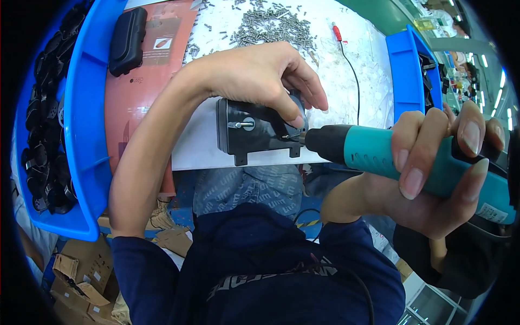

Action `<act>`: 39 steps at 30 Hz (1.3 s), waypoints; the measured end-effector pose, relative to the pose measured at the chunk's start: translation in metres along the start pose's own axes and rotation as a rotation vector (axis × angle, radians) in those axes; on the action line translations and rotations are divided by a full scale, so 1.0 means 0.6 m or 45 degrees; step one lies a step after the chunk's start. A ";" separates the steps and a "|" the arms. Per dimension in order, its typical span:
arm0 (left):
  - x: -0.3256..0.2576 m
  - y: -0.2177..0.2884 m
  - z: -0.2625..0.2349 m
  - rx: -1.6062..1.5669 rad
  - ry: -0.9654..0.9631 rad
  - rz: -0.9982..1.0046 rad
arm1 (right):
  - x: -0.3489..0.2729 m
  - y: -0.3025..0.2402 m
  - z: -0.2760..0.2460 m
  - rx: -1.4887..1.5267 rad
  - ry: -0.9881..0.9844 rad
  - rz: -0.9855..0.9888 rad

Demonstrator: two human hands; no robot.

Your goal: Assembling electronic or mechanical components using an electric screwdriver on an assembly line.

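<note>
A black plastic case with mounting tabs lies at the table's near edge. Over its far side my left hand is bent, the thumb pressing on top and the fingers curled past the right end. A metal bolt-like piece sits in a round recess on the case. My right hand is wrapped round a teal and black electric screwdriver, held roughly level. Its tip meets the right end of the case beside my left thumb, at a small screw.
Many loose screws are scattered at the back of the table. Blue bins with black parts stand left and right. Another black case lies on a reddish mat. A red-tipped cable runs along the right.
</note>
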State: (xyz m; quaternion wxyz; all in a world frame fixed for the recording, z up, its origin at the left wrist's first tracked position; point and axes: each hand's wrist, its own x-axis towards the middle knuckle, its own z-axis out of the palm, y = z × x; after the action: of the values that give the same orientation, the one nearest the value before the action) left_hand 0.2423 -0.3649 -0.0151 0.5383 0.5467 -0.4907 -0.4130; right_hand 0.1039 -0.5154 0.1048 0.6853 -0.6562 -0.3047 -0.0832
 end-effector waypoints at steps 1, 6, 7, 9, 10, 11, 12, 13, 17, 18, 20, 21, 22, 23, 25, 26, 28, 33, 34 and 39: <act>-0.001 0.001 0.000 0.065 0.015 0.001 | 0.000 0.001 0.000 0.003 -0.003 0.003; -0.003 -0.004 0.003 0.101 0.029 -0.047 | -0.002 0.009 0.001 0.014 -0.012 0.018; -0.002 -0.006 0.003 0.115 0.030 -0.028 | -0.002 0.009 0.001 0.015 -0.013 0.021; -0.001 -0.004 0.003 0.093 0.025 -0.033 | -0.003 0.010 0.000 0.017 -0.015 0.025; -0.001 -0.004 0.003 0.072 0.022 -0.039 | -0.004 0.011 0.000 0.019 -0.017 0.026; -0.001 -0.006 0.003 0.071 0.022 -0.040 | -0.005 0.011 0.000 0.021 -0.019 0.028; -0.001 -0.008 0.003 0.087 0.027 -0.025 | -0.010 0.013 0.004 0.022 -0.018 0.028; -0.001 -0.008 0.003 0.103 0.032 -0.009 | -0.014 0.013 0.006 0.018 0.021 0.025; -0.002 -0.006 0.002 0.087 0.006 -0.061 | -0.021 0.014 0.015 0.005 0.174 0.009; -0.001 -0.008 0.002 0.071 0.007 -0.043 | -0.020 0.015 0.016 0.003 0.211 0.005; -0.002 -0.010 0.002 0.054 0.011 -0.025 | -0.019 0.016 0.019 -0.002 0.285 -0.002; -0.003 -0.010 0.002 0.063 0.007 -0.016 | -0.016 0.016 0.020 0.000 0.283 -0.003; -0.002 -0.010 0.002 0.070 0.002 -0.005 | -0.011 0.015 0.020 -0.027 0.187 -0.026; -0.002 -0.010 0.002 0.069 0.004 -0.004 | -0.008 0.015 0.021 -0.054 0.092 -0.049; -0.001 -0.007 0.000 0.134 -0.009 -0.043 | -0.007 0.016 0.024 -0.048 0.094 -0.043; 0.000 -0.004 -0.001 0.133 -0.006 -0.044 | -0.006 0.016 0.026 -0.041 0.098 -0.037; -0.001 0.005 -0.004 -0.031 -0.114 -0.197 | -0.005 0.017 0.029 -0.028 0.106 -0.028; -0.002 0.009 -0.003 -0.017 -0.109 -0.182 | -0.007 0.015 0.032 -0.068 0.092 -0.025; -0.002 0.010 -0.002 -0.034 -0.106 -0.200 | -0.008 0.014 0.033 -0.084 0.087 -0.026; -0.003 0.007 0.001 -0.022 -0.087 -0.202 | -0.014 0.012 0.036 -0.153 0.061 -0.029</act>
State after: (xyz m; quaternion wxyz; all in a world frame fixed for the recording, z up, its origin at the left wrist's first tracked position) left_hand 0.2411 -0.3627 -0.0110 0.4914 0.5647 -0.4604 -0.4771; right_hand 0.0944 -0.4961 0.0932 0.6508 -0.6905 -0.2900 -0.1247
